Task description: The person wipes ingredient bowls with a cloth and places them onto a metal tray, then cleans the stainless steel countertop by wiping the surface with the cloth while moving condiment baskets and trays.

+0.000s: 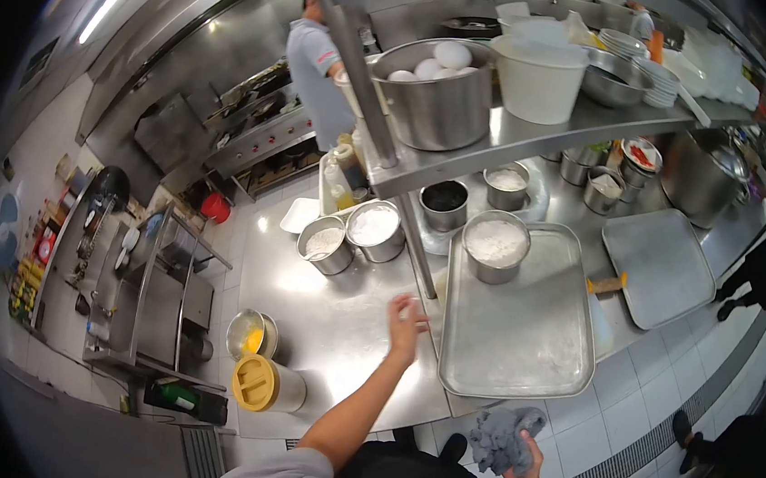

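My right hand [525,463] is closed around a crumpled grey cloth [506,439], in front of the table edge and below a metal tray [519,333]. My left hand [405,328] is over the steel table [330,325], just left of the tray; its fingers are loosely bent and apart, with nothing in them. At the tray's far end stands a metal pot of white powder [496,243]. Two more pots, one with white powder [376,227] and one with whitish powder [320,241], stand beyond my left hand.
A steel shelf [537,141] on an upright post spans the table, bearing a pot of eggs [437,93] and a white bucket [540,75]. A yellow-lidded container [266,384] and a bowl with yellow contents [249,333] stand at left. Another person [315,74] stands behind.
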